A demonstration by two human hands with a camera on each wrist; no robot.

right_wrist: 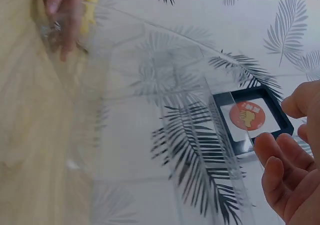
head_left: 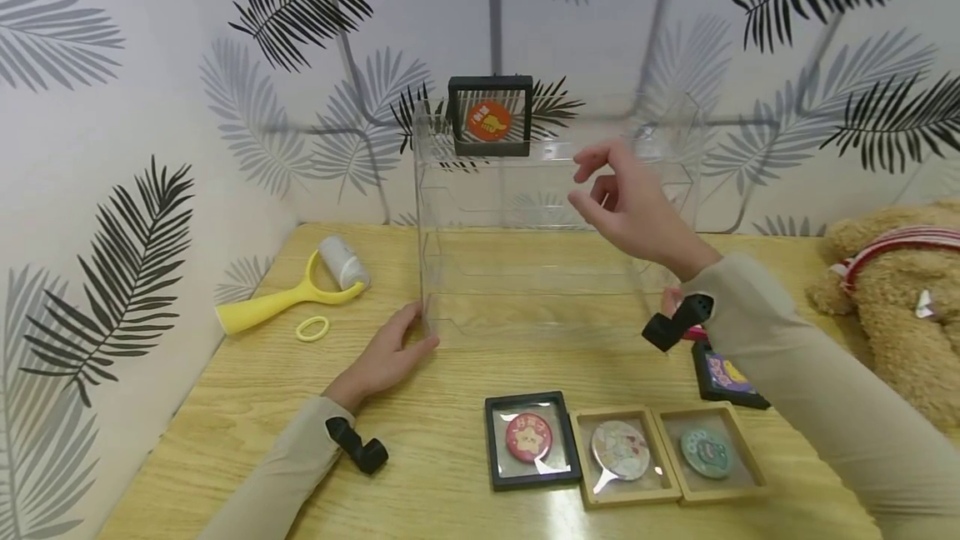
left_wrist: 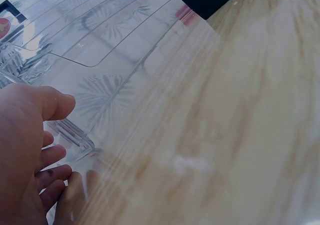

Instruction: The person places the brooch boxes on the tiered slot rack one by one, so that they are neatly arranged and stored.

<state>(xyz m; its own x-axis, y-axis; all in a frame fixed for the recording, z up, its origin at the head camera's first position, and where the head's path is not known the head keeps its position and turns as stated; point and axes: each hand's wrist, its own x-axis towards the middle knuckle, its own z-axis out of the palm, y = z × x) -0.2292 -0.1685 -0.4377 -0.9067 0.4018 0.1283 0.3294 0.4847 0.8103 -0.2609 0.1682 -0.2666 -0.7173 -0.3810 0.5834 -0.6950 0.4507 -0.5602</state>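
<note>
A clear acrylic display rack (head_left: pixel 510 311) with several tiers stands upright on the table. Near its top left sits a black square frame (head_left: pixel 491 150) that holds an orange round badge (head_left: pixel 489 121). My right hand (head_left: pixel 628 205) is raised in front of the rack's upper right part, fingers loosely bent and nothing between them; the right wrist view shows the black frame (right_wrist: pixel 287 125) beyond the fingertips. Down at the rack's lower left corner, my left hand (head_left: pixel 386 357) lies beside the side panel, its thumb in front and its fingers loosely bent along the outside.
In front of the rack lie a black frame (head_left: pixel 534 482) and two tan frames (head_left: pixel 626 496), (head_left: pixel 723 493) with badges. Another black frame (head_left: pixel 731 397) is partly behind my right sleeve. A yellow-handled roller (head_left: pixel 270 307), a yellow ring (head_left: pixel 312 337) and a plush toy (head_left: pixel 900 315) flank the rack.
</note>
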